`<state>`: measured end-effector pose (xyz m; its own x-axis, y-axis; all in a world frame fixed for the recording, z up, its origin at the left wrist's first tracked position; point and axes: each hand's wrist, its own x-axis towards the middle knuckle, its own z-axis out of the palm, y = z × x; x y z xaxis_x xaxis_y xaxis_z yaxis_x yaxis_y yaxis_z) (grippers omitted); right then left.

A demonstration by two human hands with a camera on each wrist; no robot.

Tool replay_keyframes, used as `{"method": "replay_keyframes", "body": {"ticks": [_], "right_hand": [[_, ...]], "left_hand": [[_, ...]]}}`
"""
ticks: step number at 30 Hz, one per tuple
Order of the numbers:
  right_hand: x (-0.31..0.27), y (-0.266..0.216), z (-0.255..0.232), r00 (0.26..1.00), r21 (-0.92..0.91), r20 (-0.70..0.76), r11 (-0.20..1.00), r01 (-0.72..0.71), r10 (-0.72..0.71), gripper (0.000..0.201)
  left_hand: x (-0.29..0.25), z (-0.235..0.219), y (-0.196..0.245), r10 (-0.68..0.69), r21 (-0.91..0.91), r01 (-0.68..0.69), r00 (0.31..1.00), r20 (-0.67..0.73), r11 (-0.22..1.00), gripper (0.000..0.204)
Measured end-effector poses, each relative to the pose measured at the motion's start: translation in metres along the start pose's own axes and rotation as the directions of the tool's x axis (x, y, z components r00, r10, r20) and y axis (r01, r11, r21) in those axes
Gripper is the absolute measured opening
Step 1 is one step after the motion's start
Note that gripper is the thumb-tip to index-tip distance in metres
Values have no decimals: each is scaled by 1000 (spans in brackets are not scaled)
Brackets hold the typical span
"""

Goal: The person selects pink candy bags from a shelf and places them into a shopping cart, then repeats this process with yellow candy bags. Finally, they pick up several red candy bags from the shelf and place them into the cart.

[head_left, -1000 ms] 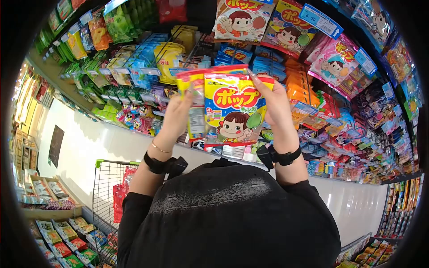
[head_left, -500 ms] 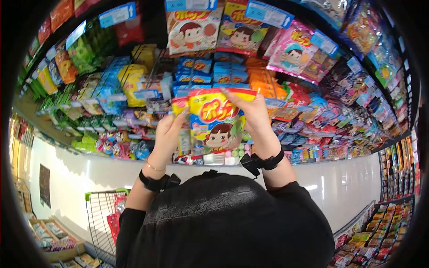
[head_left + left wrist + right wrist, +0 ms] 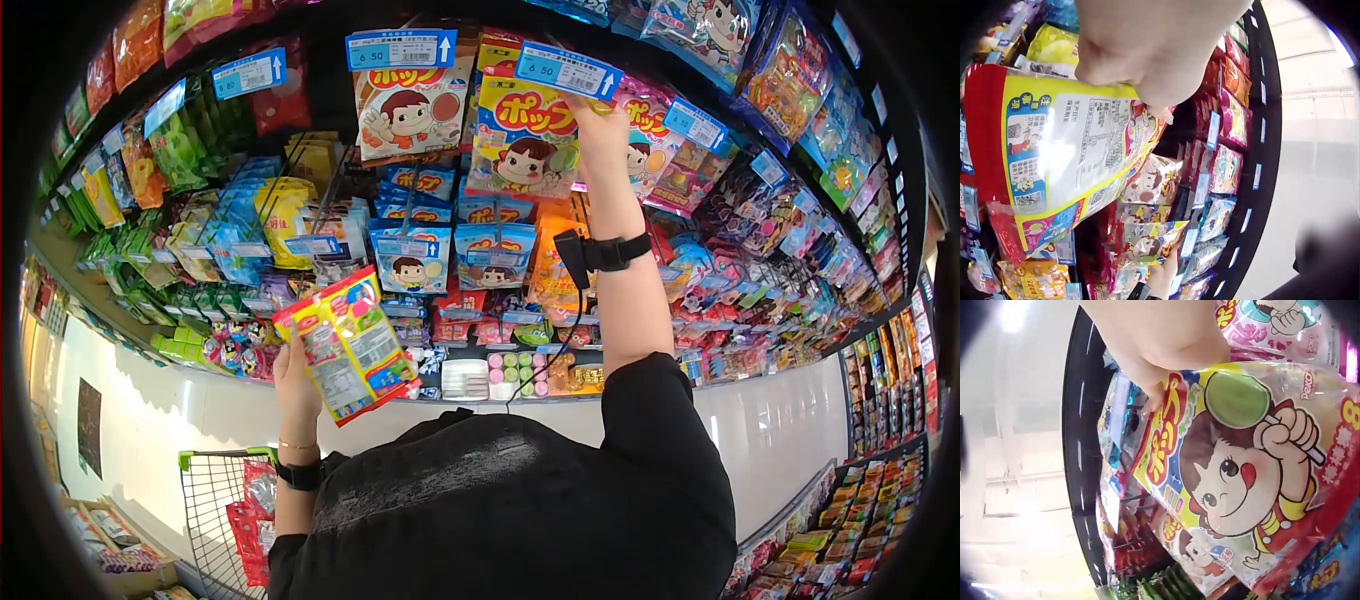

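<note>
In the head view my left hand [image 3: 295, 385] grips a yellow and red candy bag [image 3: 355, 350] by its edge, the printed back turned up. The left wrist view shows that bag's back panel [image 3: 1079, 137] up close, tilted, with the curled fingers at its edge. Up at the rack, my right hand [image 3: 603, 140] pinches the top corner of another candy bag [image 3: 520, 135], yellow and blue with a cartoon child and a green lollipop. This second bag hangs just under a blue price tag [image 3: 568, 70]. Its front [image 3: 1229, 462] fills much of the right wrist view.
Brown candy bags [image 3: 412, 112] hang left of the right hand's bag, pink ones [image 3: 650, 135] to its right. Small blue bags [image 3: 410, 258] hang below. A wire cart [image 3: 215, 510] with red packs [image 3: 250, 530] stands behind on the left.
My hands have parted. The right has risen to the rack with one yellow candy bag; the left has lowered and moved left, keeping the other, which now shows its back.
</note>
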<state>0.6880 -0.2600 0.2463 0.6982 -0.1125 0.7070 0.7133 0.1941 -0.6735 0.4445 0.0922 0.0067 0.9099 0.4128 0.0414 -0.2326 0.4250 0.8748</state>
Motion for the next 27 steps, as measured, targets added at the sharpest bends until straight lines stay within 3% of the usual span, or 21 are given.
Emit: {"method": "replay_keyframes", "body": {"ticks": [1,4,7,10,14,17,19,22,27], "right_hand": [[2,4,-2,1000,2,2,1000,0,0,19],[10,8,-4,997,-47,-69,998,-36,33,18],[11,6,-5,997,56,-65,997,56,-52,17],[12,6,-1,992,-7,-108,997,72,-73,14],[13,9,1,996,47,-17,995,89,-88,14],[14,7,5,991,-33,-45,992,122,-124,14],[15,7,8,969,-285,-102,940,187,-223,12],[14,1,11,954,-392,-95,892,225,-283,12],[13,-7,12,975,-455,-28,871,185,-222,13]], "left_hand": [[-4,0,5,11,68,-11,1000,1,998,23],[-22,6,20,20,16,-18,994,-106,1000,26],[-32,-2,25,29,0,-29,991,-128,1000,28],[-36,-5,28,69,17,-67,977,-203,998,31],[-35,-18,30,99,97,-83,979,-180,992,32],[-34,-14,37,136,141,-107,968,-211,984,33],[-34,-5,41,150,137,-121,963,-226,983,33],[-32,-1,42,163,153,-134,966,-200,979,34],[-29,12,38,191,203,-151,962,-193,968,35]]}}
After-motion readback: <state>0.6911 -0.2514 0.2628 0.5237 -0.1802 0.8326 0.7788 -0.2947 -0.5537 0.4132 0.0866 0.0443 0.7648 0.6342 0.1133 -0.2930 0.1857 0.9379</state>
